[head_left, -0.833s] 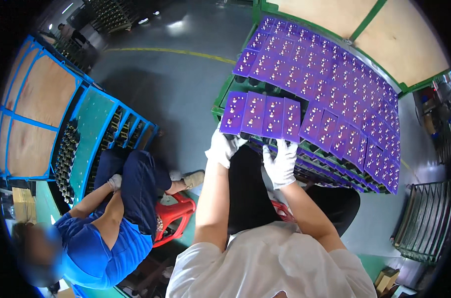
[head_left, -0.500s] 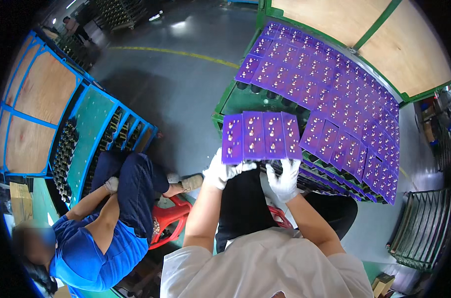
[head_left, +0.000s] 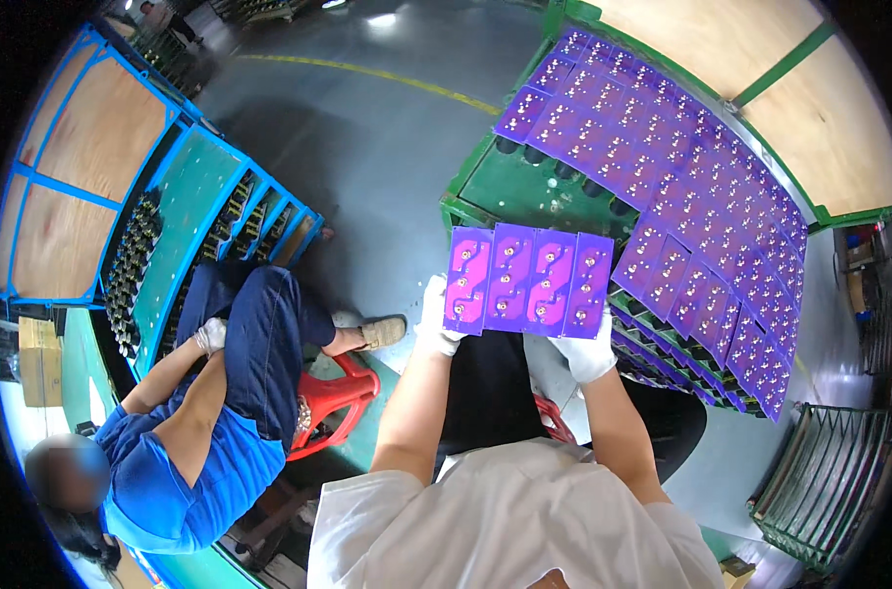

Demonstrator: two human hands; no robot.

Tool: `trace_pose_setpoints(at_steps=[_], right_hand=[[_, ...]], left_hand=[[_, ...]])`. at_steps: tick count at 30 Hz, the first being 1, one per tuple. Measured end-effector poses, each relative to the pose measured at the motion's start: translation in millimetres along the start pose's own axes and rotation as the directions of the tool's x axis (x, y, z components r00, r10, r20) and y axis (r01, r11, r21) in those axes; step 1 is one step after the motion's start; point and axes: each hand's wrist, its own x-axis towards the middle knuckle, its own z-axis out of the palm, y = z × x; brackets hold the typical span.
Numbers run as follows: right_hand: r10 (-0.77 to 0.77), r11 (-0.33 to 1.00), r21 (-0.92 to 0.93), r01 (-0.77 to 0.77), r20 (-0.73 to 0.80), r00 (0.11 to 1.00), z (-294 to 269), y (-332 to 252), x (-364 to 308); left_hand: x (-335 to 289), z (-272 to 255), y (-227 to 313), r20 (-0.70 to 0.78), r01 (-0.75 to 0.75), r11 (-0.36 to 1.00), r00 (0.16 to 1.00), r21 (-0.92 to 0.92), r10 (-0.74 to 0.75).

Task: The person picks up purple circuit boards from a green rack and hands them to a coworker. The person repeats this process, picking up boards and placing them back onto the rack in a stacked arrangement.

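A row of several purple circuit boards (head_left: 529, 285), edge to edge with small metal components on their faces, is held up in front of my lap. My left hand (head_left: 434, 316), in a white glove, grips the left end, its fingertips partly hidden behind the boards. Gloved as well, my right hand (head_left: 589, 355) holds the lower right edge, with most of its fingers out of sight beneath. Just beyond lies a wide layer of similar purple boards (head_left: 652, 147) on a green cart (head_left: 510, 201); dark cylindrical parts show under their near edge.
On the left a co-worker in a blue shirt (head_left: 190, 491) sits on a red stool (head_left: 333, 402) beside a blue-framed cart (head_left: 176, 236). A green metal rack (head_left: 824, 481) stands at the lower right. Wooden panels (head_left: 740, 39) back the green cart.
The held boards have tilted so their faces show more squarely and pinker. My right-hand fingers, earlier visible at the lower edge, are now mostly behind the boards. The whole view has shifted slightly.
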Motion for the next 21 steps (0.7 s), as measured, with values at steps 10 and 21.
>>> trace_pose_setpoints(at_steps=[10, 21], right_hand=[[-0.28, 0.756, -0.565, 0.331, 0.179, 0.943, 28, -20, -32], [0.075, 0.951, 0.246, -0.189, 0.412, 0.908, 13, 3, -73]], left_hand=[[-50, 12, -3, -0.043, 0.018, 0.996, 0.999, -0.082, -0.022], [-128, 16, 27, 0.116, -0.199, 0.857, 0.98, 0.475, 0.163]])
